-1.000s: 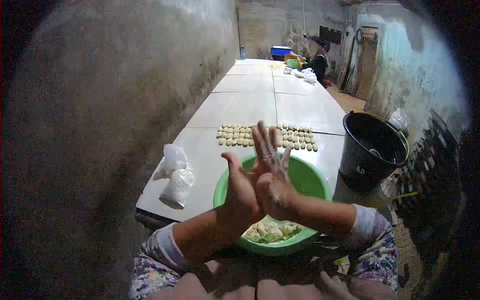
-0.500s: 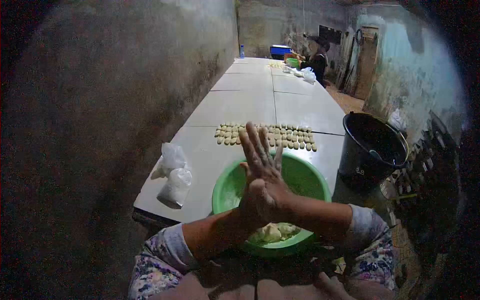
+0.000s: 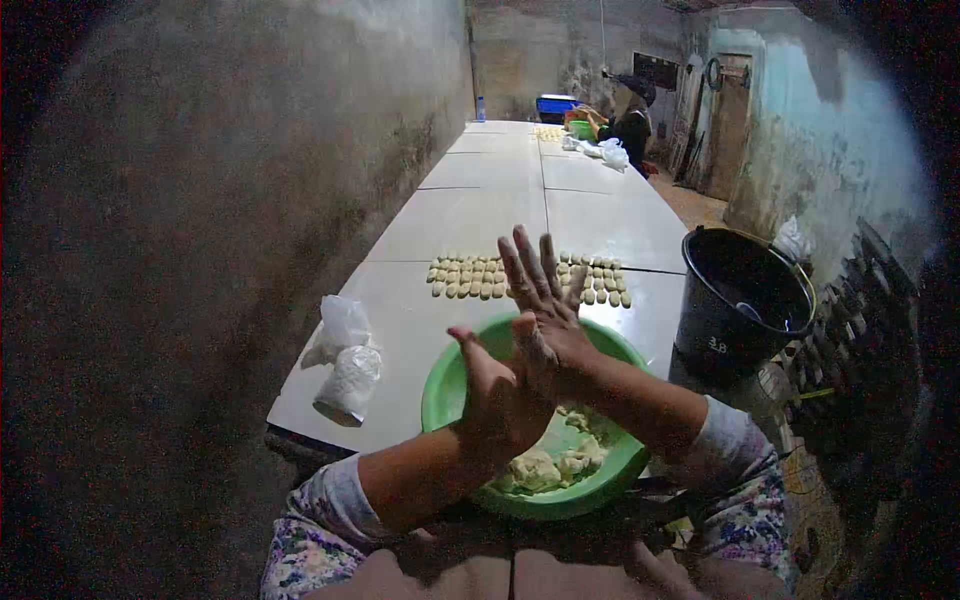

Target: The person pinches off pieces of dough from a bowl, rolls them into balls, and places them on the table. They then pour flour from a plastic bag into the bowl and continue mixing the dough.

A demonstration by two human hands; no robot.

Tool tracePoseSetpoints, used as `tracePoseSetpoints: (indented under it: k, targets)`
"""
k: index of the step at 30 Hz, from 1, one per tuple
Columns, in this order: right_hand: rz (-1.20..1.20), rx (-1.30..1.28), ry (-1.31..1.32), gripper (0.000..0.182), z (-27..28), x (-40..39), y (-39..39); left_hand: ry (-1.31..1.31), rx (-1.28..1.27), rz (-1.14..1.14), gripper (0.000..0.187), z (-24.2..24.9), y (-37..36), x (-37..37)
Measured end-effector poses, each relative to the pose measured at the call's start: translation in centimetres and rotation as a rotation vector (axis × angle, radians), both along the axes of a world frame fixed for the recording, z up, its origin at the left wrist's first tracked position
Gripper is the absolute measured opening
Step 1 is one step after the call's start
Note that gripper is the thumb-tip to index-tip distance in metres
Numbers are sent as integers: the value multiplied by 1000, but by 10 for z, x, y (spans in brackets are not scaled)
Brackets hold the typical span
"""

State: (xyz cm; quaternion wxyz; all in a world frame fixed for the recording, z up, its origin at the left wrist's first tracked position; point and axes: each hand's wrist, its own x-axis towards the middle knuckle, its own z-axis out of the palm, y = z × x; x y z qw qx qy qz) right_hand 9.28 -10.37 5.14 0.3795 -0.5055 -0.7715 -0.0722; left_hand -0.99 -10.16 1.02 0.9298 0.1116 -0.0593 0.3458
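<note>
My left hand point(image 3: 500, 390) and my right hand point(image 3: 553, 315) are pressed together above a green basin point(image 3: 434, 400). Flour whitens the fingers of my right hand, which are spread and point up and away. The left thumb sticks out to the side and its palm lies against the right palm; whatever may lie between the palms is hidden. Pale dough point(image 3: 545, 468) in lumps lies in the bottom of the basin. Beyond it, rows of small oval dough pieces point(image 3: 470, 277) lie on the white table point(image 3: 400, 330), partly covered by my right fingers.
Two plastic bags of white powder point(image 3: 350, 380) stand at the left table edge. A black bucket point(image 3: 720, 330) is at the right. At the far end a person point(image 3: 630, 125) sits by a green bowl point(image 3: 582, 129), a blue crate point(image 3: 556, 104) and white bags point(image 3: 612, 152).
My palms have shifted against each other, with the left hand now lower and its thumb apart. More of the dough in the basin shows. The view has shifted slightly.
</note>
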Motion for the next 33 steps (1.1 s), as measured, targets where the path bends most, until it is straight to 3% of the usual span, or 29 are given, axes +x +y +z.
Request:
tracePoseSetpoints:
  k: [1,3,5,9,12,15,16,18,19,21,24,25,26,28,29,33]
  targets:
    - [-4,-22,-66,75,-16,-5,-5,-500,767,-8,91,-6,23,10]
    - [-10,-44,-134,74,-28,-10,-9,-563,753,-101,92,-29,18,16]
    - [72,-82,-29,80,-18,-15,-17,74,542,985,83,-39,-9,43]
    - [248,-141,184,91,6,-20,-31,161,800,900,81,13,-12,19]
    - [166,-168,44,90,3,0,-15,-49,502,581,76,10,-10,1]
    - [265,-212,25,91,-12,-12,-35,-256,203,257,73,5,-10,-8]
    - [334,-64,-22,76,-11,-18,-44,-1,503,954,76,-6,-22,33]
    - [433,-108,160,87,5,-30,-52,24,762,1235,84,13,-33,39]
    - [432,-106,163,87,11,-29,-45,25,766,1232,84,12,-32,35]
    - [134,-103,61,84,22,-24,-27,-45,686,727,86,5,-18,13]
    - [51,-101,-44,82,5,-4,-13,-141,527,-11,90,-3,2,-14]
    - [63,-92,-75,81,-1,-6,-16,-298,708,8,90,6,6,-11]
    - [125,-76,-81,81,-3,-11,-25,-300,707,13,90,10,-3,3]
    - [246,-47,-57,80,4,-24,-45,-53,507,1180,103,14,-26,43]
    - [264,-31,-35,79,7,-31,-47,-49,507,1177,103,11,-25,41]
    - [38,-31,11,78,18,-10,-13,197,273,453,97,-14,-8,5]
